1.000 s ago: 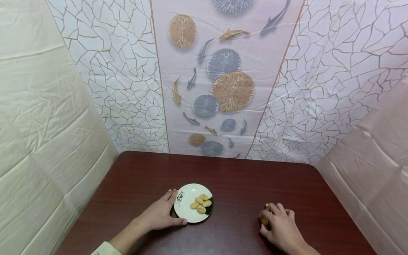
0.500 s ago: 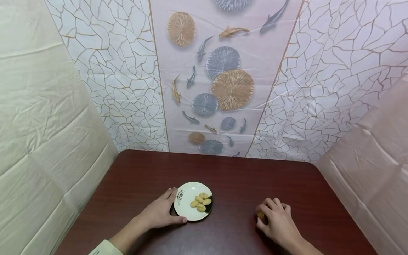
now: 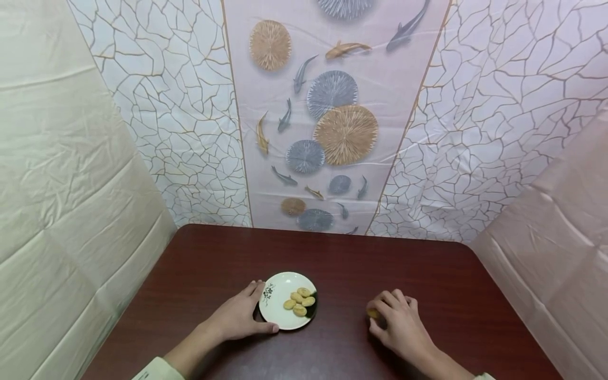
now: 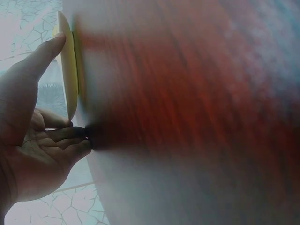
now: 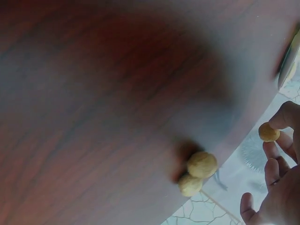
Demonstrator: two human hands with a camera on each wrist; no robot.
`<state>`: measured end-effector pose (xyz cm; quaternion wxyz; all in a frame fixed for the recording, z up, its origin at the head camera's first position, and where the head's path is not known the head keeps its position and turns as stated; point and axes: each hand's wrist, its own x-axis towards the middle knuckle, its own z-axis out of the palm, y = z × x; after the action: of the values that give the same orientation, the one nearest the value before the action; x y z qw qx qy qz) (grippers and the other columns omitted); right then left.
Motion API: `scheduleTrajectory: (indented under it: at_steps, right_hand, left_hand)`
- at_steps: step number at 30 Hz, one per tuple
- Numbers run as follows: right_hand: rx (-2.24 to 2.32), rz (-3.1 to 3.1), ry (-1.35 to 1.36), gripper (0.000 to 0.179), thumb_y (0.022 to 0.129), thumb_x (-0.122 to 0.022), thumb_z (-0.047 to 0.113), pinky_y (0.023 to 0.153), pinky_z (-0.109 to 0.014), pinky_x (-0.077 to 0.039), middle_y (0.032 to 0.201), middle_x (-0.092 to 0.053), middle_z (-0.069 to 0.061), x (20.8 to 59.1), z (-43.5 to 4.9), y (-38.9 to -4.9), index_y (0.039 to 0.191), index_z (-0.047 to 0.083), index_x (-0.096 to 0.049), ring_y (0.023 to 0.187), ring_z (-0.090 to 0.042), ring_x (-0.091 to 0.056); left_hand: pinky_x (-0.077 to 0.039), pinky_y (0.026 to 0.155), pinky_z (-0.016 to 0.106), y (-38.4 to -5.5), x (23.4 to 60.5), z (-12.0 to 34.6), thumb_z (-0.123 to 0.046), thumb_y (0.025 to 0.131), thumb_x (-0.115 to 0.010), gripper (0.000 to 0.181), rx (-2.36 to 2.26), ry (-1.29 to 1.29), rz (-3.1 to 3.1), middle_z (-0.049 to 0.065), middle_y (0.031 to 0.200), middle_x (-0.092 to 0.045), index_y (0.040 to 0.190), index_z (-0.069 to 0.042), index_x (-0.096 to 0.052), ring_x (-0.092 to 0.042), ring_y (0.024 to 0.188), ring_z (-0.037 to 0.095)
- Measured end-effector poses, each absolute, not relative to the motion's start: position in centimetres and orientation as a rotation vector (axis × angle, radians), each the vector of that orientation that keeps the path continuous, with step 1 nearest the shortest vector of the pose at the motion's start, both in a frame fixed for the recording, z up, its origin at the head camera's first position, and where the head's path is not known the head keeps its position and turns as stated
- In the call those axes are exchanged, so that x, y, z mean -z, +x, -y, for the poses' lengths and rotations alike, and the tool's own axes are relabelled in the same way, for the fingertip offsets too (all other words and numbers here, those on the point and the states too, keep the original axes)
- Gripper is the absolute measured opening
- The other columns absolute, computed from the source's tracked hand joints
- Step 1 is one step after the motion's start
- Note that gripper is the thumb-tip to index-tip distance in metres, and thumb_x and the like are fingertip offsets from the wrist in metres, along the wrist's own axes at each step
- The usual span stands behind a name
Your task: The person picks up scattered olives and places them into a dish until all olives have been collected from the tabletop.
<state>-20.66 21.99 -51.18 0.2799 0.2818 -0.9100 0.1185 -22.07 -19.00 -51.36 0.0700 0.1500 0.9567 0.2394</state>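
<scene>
My left hand (image 3: 237, 318) holds the rim of a white plate (image 3: 276, 311) with a dark floral print and a dark patch, thumb on the near rim and fingers along its left side. Several small yellow-brown walnuts (image 3: 300, 310) are grouped toward the plate's right side. In the left wrist view the plate (image 4: 69, 70) shows edge-on beside the thumb. To the right, my right hand (image 3: 398, 328) is low over the table, pinching one walnut (image 5: 269, 132) between thumb and fingers. Two other walnuts (image 5: 202, 164) touch each other on the table in the right wrist view; the hand hides them from the head view.
The dark red wooden table (image 3: 342, 264) reaches back to a wall cloth (image 3: 304, 132) printed with fish and round shapes. Pale draped sheets (image 3: 71, 237) close in the left and right sides. Between plate and right hand lies a stretch of tabletop.
My right hand has slid left toward the plate with the walnut in its fingers; a second walnut spot by the fingertips is no longer visible. The left hand and plate have stayed still.
</scene>
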Motion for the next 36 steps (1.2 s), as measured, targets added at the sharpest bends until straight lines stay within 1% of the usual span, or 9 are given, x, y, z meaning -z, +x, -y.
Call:
scheduleTrajectory:
  at_steps: [15, 25, 32, 36]
  right_hand:
    - [-0.355, 2.355, 0.878, 0.031, 0.073, -0.096, 0.012, 0.081, -0.056, -0.05, 0.1, -0.07, 0.01, 49.4, -18.3, -22.3, 0.094, 0.024, -0.077, 0.092, -0.011, -0.054]
    - [-0.396, 2.389, 0.953, 0.028, 0.078, -0.095, 0.012, 0.084, -0.052, -0.047, 0.102, -0.071, 0.008, 48.4, -15.6, -23.0, 0.097, 0.023, -0.078, 0.094, -0.01, -0.052]
    - [-0.436, 2.407, 0.986, 0.024, 0.081, -0.095, 0.012, 0.086, -0.053, -0.048, 0.103, -0.071, 0.008, 48.3, -14.0, -23.7, 0.098, 0.021, -0.08, 0.096, -0.011, -0.054]
    - [-0.484, 2.432, 1.015, 0.023, 0.083, -0.095, 0.012, 0.086, -0.05, -0.046, 0.104, -0.072, 0.008, 48.5, -13.0, -24.1, 0.1, 0.021, -0.081, 0.096, -0.011, -0.053]
  left_hand:
    - [-0.048, 0.123, 0.06, -21.9, 51.6, 19.0, -0.072, 0.08, -0.089, 0.13, -0.728, 0.452, -2.868, 0.032, 0.174, -0.039, 0.169, 0.007, -0.036, -0.044, 0.161, 0.045]
    - [-0.049, 0.122, 0.061, -21.9, 51.2, 19.1, -0.072, 0.081, -0.088, 0.129, -0.725, 0.48, -2.877, 0.033, 0.174, -0.037, 0.169, 0.008, -0.035, -0.043, 0.161, 0.048]
    - [-0.049, 0.121, 0.061, -21.9, 51.1, 19.2, -0.071, 0.081, -0.088, 0.129, -0.729, 0.486, -2.874, 0.032, 0.174, -0.037, 0.169, 0.007, -0.035, -0.042, 0.161, 0.048]
    - [-0.049, 0.122, 0.061, -21.9, 51.3, 19.2, -0.071, 0.081, -0.088, 0.129, -0.727, 0.478, -2.868, 0.033, 0.174, -0.037, 0.169, 0.008, -0.034, -0.042, 0.161, 0.048]
